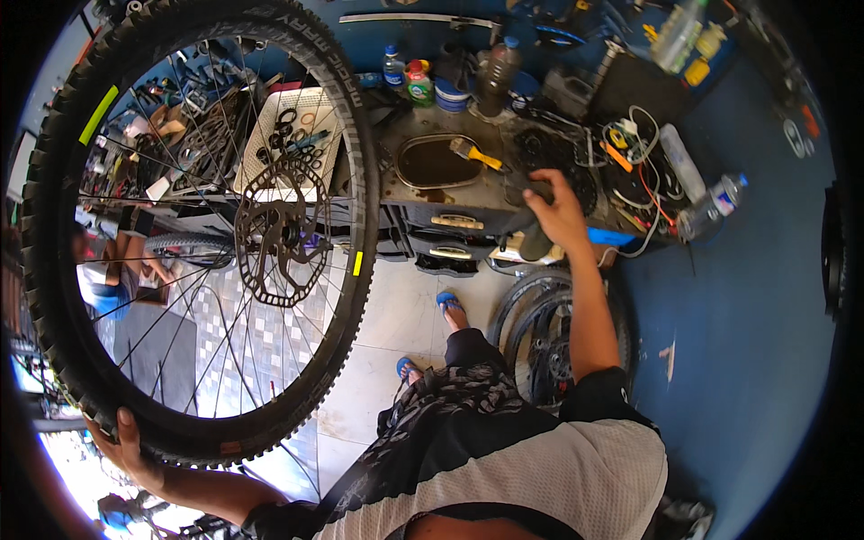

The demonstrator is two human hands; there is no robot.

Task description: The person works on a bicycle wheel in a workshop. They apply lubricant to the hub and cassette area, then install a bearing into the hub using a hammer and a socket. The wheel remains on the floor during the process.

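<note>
A large bicycle wheel [362, 198] with a knobby black tyre fills the left of the view, held up off the floor. My left hand [130, 454] grips its tyre at the lower left, thumb on the near side. A black brake rotor [281, 292] sits at the hub, facing me. Over the bench's front edge, my right hand [560, 214] is closed on a dark grey piece [537, 243], perhaps a cloth; its kind is unclear. Left of that hand, a yellow-handled paintbrush [481, 157] rests across an oval pan [400, 166] of dark liquid.
A white basket [261, 135] of small parts shows through the spokes. Bottles, including a red-and-green one [419, 85], line the bench's back. Cables [643, 135] tangle at the right. Drawers [454, 243] front the bench; more wheels [531, 333] lean below. Another person [112, 288] is at left.
</note>
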